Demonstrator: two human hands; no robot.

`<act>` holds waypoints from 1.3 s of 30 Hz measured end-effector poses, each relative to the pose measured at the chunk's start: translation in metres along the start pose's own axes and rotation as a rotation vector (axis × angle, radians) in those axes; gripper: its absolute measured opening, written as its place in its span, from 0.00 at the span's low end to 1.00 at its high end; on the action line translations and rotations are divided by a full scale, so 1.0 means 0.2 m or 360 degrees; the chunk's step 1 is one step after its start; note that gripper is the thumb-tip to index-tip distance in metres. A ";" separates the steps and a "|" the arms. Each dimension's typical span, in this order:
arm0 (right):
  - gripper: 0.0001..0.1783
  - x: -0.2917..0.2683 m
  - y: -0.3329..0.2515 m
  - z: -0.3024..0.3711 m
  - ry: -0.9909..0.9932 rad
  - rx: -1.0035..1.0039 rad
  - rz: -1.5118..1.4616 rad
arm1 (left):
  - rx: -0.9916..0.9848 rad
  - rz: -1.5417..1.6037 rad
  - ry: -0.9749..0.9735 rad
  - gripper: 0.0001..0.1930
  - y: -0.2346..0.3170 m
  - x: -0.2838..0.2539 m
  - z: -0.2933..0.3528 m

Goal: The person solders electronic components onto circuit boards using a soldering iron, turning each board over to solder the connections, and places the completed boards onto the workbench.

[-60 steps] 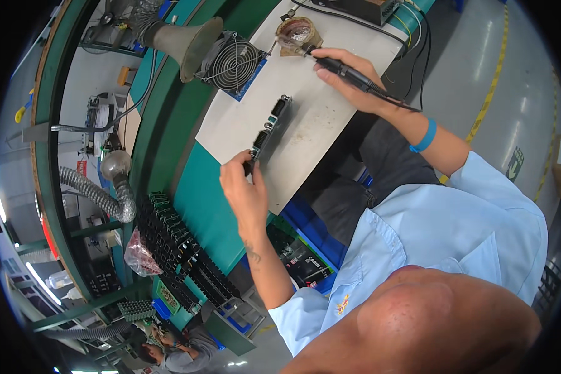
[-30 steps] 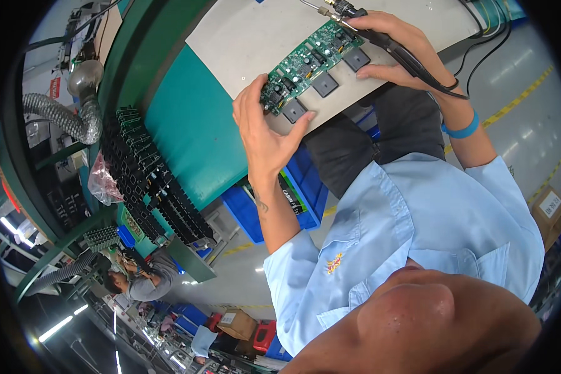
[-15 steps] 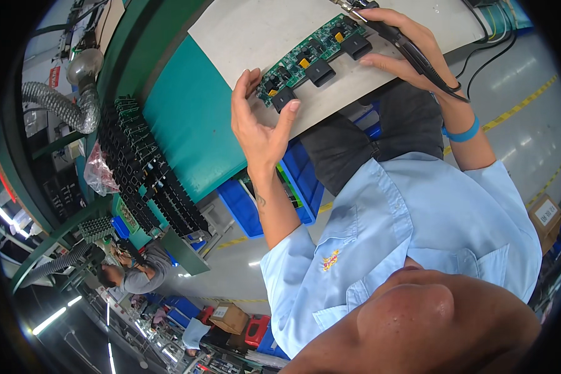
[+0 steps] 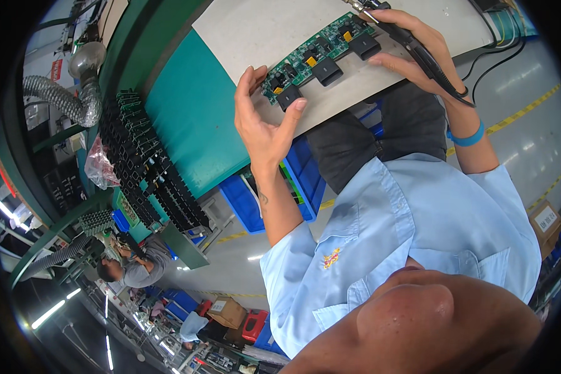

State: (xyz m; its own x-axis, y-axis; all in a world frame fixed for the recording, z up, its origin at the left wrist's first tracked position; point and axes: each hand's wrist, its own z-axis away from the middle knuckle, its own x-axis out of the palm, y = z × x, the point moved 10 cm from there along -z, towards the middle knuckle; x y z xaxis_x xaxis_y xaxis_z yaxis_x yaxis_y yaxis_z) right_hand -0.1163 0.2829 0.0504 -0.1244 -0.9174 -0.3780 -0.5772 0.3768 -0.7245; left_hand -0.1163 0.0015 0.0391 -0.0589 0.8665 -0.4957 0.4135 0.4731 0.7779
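Note:
A long green circuit board (image 4: 299, 62) lies slantwise over the pale work sheet, with three black block-shaped parts along its near edge and small yellow parts beside them. My left hand (image 4: 263, 132) grips the board's left end, fingers behind it and thumb against the leftmost black block (image 4: 289, 98). At the other end is my right hand (image 4: 425, 45), closed around a black-handled tool like a soldering iron (image 4: 411, 47). The tool's metal front end points up and left, past the board's far right corner. My right thumb reaches toward the rightmost black block (image 4: 364, 47).
The pale sheet (image 4: 230, 31) covers part of a green mat (image 4: 190, 106). Rows of black-parted boards (image 4: 149, 168) stand at left, near a silver exhaust hose (image 4: 59, 93). Blue bins (image 4: 243, 202) sit below the bench edge. Cables (image 4: 502, 59) hang at right. Another person (image 4: 140, 268) works farther off.
The board and both hands appear slightly farther right, along with a small shift of the whole view. Both hands keep the same hold.

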 end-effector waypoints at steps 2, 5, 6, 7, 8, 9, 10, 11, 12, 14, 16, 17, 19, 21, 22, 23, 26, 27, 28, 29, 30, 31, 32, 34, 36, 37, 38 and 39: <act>0.39 0.01 0.00 0.00 -0.0004 -0.0006 -0.0005 | 0.0001 0.0000 0.0010 0.45 0.00 0.00 0.00; 0.34 0.00 0.02 0.02 0.0091 0.0130 -0.0030 | -0.0021 0.0016 -0.0002 0.43 0.02 0.01 0.00; 0.33 -0.01 0.03 0.02 0.0122 0.0175 -0.0039 | -0.0029 0.0021 -0.0005 0.42 0.02 0.01 0.00; 0.33 -0.01 0.03 0.02 0.0120 0.0173 -0.0044 | -0.0031 0.0016 -0.0002 0.42 0.02 0.01 0.00; 0.34 0.00 0.03 0.02 0.0099 0.0169 -0.0038 | -0.0022 0.0008 0.0001 0.43 0.02 0.01 0.00; 0.35 0.00 0.04 0.03 0.0078 0.0164 -0.0031 | -0.0013 0.0001 0.0003 0.44 0.02 0.01 0.00; 0.36 0.00 0.04 0.03 0.0058 0.0160 -0.0023 | -0.0003 -0.0006 0.0004 0.45 0.02 0.01 0.00; 0.37 0.00 0.04 0.03 0.0039 0.0156 -0.0013 | 0.0007 -0.0011 0.0005 0.46 0.03 0.01 0.00; 0.37 0.00 0.04 0.02 0.0039 0.0155 -0.0013 | 0.0008 -0.0011 0.0005 0.46 0.03 0.01 0.00; 0.38 0.00 0.02 0.02 0.0021 0.0090 0.0010 | -0.0022 -0.0001 -0.0001 0.44 0.03 0.01 0.00; 0.39 0.00 -0.01 0.01 0.0002 0.0025 0.0032 | -0.0050 0.0009 -0.0006 0.43 0.03 0.01 0.00; 0.39 0.00 -0.01 0.01 0.0005 0.0024 0.0035 | -0.0048 0.0011 -0.0007 0.43 0.03 0.01 0.00; 0.38 0.00 -0.01 0.01 0.0006 0.0011 0.0044 | -0.0038 -0.0009 -0.0036 0.41 0.02 0.02 0.01; 0.38 0.00 -0.02 0.01 0.0010 -0.0006 0.0050 | -0.0026 -0.0031 -0.0062 0.39 0.02 0.02 0.01; 0.38 0.00 -0.02 0.01 0.0013 -0.0006 0.0054 | -0.0022 -0.0029 -0.0064 0.39 0.02 0.02 0.00; 0.38 0.00 -0.02 0.01 0.0005 -0.0004 0.0056 | 0.0081 -0.0126 -0.0121 0.38 0.06 0.04 -0.01; 0.38 0.01 -0.03 0.00 -0.0014 -0.0013 0.0056 | 0.0399 -0.0430 -0.0281 0.35 0.16 0.10 -0.03; 0.38 0.01 -0.03 -0.01 0.0001 -0.0030 0.0049 | 0.0415 -0.0448 -0.0275 0.35 0.17 0.10 -0.04; 0.37 0.00 -0.04 -0.01 -0.0002 -0.0056 0.0020 | 0.0353 -0.0410 -0.0273 0.33 0.16 0.10 -0.03; 0.35 0.00 -0.05 -0.02 0.0006 -0.0085 -0.0003 | 0.0302 -0.0372 -0.0275 0.32 0.14 0.09 -0.03; 0.34 0.00 -0.06 -0.02 0.0017 -0.0114 -0.0025 | 0.0254 -0.0335 -0.0278 0.30 0.12 0.09 -0.03; 0.32 -0.01 -0.07 -0.03 0.0031 -0.0143 -0.0045 | 0.0209 -0.0298 -0.0284 0.29 0.10 0.07 -0.03; 0.32 -0.02 -0.08 -0.02 0.0063 -0.0156 -0.0040 | 0.0231 -0.0357 -0.0241 0.28 0.11 0.03 -0.03; 0.35 -0.02 -0.07 -0.02 0.0029 -0.0100 -0.0120 | 0.0282 -0.0425 -0.0206 0.26 0.11 -0.07 -0.05; 0.37 -0.03 -0.04 -0.02 -0.0020 -0.0052 -0.0194 | 0.0353 -0.0825 -0.0019 0.25 0.10 -0.22 -0.13; 0.37 -0.04 -0.04 -0.02 -0.0011 -0.0072 -0.0188 | 0.0380 -0.0910 0.0062 0.24 0.06 -0.28 -0.20; 0.37 -0.06 -0.03 -0.01 -0.0006 -0.0059 -0.0181 | 0.0406 -0.0988 0.0135 0.23 0.01 -0.33 -0.30; 0.37 -0.05 -0.02 0.00 -0.0006 -0.0057 -0.0190 | 0.0231 -0.0884 0.0177 0.26 -0.12 -0.39 -0.42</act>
State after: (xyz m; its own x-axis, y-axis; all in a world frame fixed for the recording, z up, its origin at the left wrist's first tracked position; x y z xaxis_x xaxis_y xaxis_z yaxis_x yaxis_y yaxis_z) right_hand -0.1125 0.2907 0.0579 -0.0501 -0.9550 -0.2924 -0.6161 0.2600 -0.7435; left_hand -0.1984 -0.0646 0.0925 -0.3943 0.5101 -0.7644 0.4129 0.8415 0.3485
